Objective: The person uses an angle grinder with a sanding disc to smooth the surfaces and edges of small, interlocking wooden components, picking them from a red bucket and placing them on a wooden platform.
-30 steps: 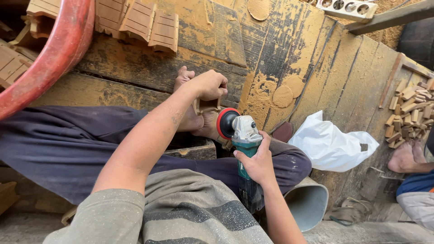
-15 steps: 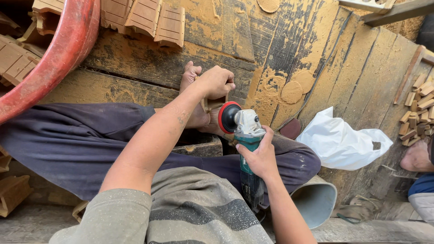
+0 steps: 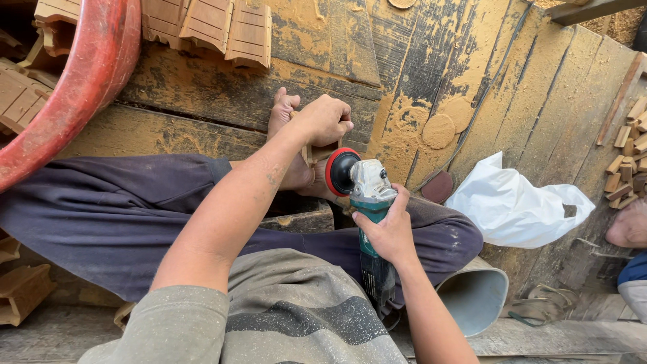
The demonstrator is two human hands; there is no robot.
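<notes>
Left hand (image 3: 325, 120): fingers closed around a small wooden piece (image 3: 306, 152), mostly hidden under the fist, held just left of the grinder disc, above a bare foot (image 3: 286, 145).
Right hand (image 3: 385, 229): fingers wrapped tight on the body of a green angle grinder (image 3: 369, 222), near centre; red-rimmed sanding disc (image 3: 339, 171) facing left, just beside the wooden piece; contact not discernible.
Dusty plank floor (image 3: 431, 74): coated with yellow sawdust.
Red plastic tub (image 3: 87, 87): far left, rim only.
Grooved wooden blocks (image 3: 216, 27): stacked far, left of centre.
White plastic bag (image 3: 515, 205): right, on the planks.
Small wood offcuts (image 3: 630, 152): far right edge, in a loose pile.
Grey pipe section (image 3: 475, 296): near right, beside the knee.
</notes>
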